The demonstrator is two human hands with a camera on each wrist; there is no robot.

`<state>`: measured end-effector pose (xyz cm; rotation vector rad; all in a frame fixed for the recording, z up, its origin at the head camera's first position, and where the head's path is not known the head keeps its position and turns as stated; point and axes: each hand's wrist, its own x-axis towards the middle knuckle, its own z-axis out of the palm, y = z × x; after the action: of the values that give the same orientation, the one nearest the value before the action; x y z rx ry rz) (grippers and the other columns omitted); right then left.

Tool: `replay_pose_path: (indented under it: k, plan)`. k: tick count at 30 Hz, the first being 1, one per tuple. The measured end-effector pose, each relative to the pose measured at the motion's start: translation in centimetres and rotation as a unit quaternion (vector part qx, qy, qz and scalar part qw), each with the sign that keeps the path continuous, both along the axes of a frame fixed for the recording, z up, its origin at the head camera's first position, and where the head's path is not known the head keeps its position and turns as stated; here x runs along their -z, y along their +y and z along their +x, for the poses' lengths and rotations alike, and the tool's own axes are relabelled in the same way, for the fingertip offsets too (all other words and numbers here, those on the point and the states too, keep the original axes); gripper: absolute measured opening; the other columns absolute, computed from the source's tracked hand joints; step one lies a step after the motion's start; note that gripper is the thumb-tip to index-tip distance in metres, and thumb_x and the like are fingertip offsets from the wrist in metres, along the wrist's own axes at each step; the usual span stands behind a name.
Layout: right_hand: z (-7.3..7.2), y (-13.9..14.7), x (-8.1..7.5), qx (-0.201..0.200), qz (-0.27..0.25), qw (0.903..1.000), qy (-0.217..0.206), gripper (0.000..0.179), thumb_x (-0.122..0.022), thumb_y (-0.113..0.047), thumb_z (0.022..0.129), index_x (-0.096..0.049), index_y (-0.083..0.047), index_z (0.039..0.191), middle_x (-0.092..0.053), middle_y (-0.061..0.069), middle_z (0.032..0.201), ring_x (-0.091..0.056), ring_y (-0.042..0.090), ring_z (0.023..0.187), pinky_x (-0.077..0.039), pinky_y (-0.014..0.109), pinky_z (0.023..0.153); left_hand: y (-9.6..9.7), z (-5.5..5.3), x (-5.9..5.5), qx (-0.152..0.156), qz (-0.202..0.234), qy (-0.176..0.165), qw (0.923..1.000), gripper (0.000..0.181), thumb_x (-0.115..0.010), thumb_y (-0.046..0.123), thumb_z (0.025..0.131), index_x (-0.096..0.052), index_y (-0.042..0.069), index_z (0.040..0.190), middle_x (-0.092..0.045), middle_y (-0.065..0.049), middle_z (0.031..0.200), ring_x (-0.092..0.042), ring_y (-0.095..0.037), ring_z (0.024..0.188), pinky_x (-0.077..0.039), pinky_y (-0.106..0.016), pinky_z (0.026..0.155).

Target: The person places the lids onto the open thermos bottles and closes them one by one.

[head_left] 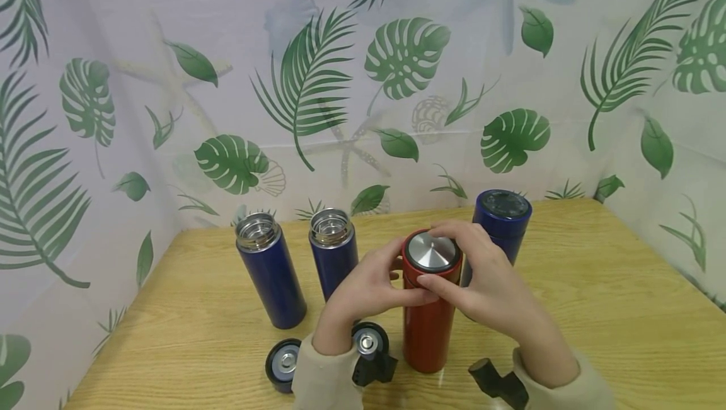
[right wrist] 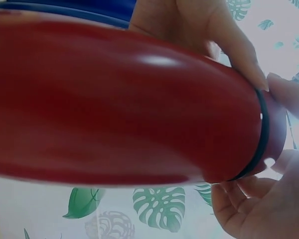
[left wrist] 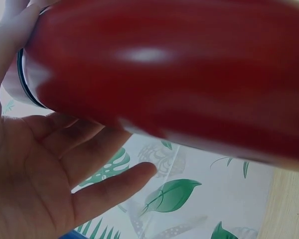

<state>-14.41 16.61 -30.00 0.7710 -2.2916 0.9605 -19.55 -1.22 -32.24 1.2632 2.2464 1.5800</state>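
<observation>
On the near middle of the worktop (head_left: 612, 296), the left hand (head_left: 367, 288) curls its fingers round the upright red flask (head_left: 428, 328), seemingly bracing it, while the right hand's (head_left: 495, 279) fingers grip its cap (head_left: 432, 251). Close beyond stands a blue flask (head_left: 505, 233); open room lies rightward.

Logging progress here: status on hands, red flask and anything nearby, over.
Left hand grips red flask below lid; right hand grips lid. Red flask upright, lid on. Capped blue flask close behind right hand.
</observation>
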Motion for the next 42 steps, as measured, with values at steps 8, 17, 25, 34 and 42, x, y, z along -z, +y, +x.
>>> replay_pose_path:
  k: [8, 17, 25, 34, 42]
  plan:
    - [-0.2, -0.2, 0.0, 0.010, -0.006, 0.9999, -0.005, 0.048, -0.077, -0.017, 0.067, -0.052, -0.007, 0.107, -0.050, 0.001, 0.106, -0.046, 0.015, 0.098, -0.043, 0.039, 0.078, -0.1, 0.0, -0.1, 0.000, -0.002, -0.003, 1.0000, 0.058, -0.069, 0.011, 0.076, -0.041, 0.011, 0.127, -0.053, -0.003, 0.117, -0.050, -0.013, 0.104, -0.043, -0.030, 0.083]
    - [-0.2, 0.0, 0.1, -0.057, 0.005, 0.9984, -0.006, 0.052, -0.071, -0.009, 0.073, -0.046, -0.007, 0.118, -0.050, 0.011, 0.119, -0.049, 0.025, 0.106, -0.044, 0.044, 0.081, -0.2, 1.7, -2.3, 0.002, -0.003, 0.010, 0.9999, 0.055, -0.067, -0.001, 0.075, -0.042, -0.002, 0.124, -0.053, -0.015, 0.115, -0.051, -0.019, 0.105, -0.042, -0.028, 0.084]
    - [-0.2, -0.8, 0.3, 0.028, -0.016, 0.9994, -0.013, 0.056, -0.080, -0.019, 0.064, -0.050, -0.008, 0.110, -0.047, 0.004, 0.105, -0.048, 0.019, 0.094, -0.046, 0.038, 0.073, 0.1, 0.4, -0.4, -0.037, 0.002, 0.009, 0.9993, 0.054, -0.072, 0.007, 0.071, -0.047, 0.003, 0.119, -0.057, -0.007, 0.110, -0.057, -0.013, 0.093, -0.048, -0.025, 0.073]
    - [-0.4, -0.6, 0.5, 0.012, 0.002, 0.9987, -0.051, 0.057, -0.073, -0.023, 0.073, -0.045, -0.008, 0.120, -0.039, 0.007, 0.118, -0.045, 0.022, 0.101, -0.045, 0.042, 0.078, 0.2, 0.1, 0.0, -0.030, -0.005, 0.051, 0.9983, 0.053, -0.072, 0.011, 0.072, -0.047, 0.005, 0.118, -0.057, -0.005, 0.108, -0.055, -0.012, 0.095, -0.046, -0.023, 0.076]
    - [-0.6, -0.1, 0.4, -0.064, 0.011, 0.9978, -0.010, 0.058, -0.067, -0.009, 0.076, -0.040, -0.006, 0.128, -0.045, 0.006, 0.121, -0.047, 0.017, 0.102, -0.045, 0.039, 0.079, 0.4, 0.0, 0.2, 0.013, 0.026, 0.053, 0.9982, 0.058, -0.071, 0.006, 0.072, -0.044, 0.006, 0.123, -0.055, -0.004, 0.112, -0.051, -0.009, 0.101, -0.045, -0.027, 0.081]
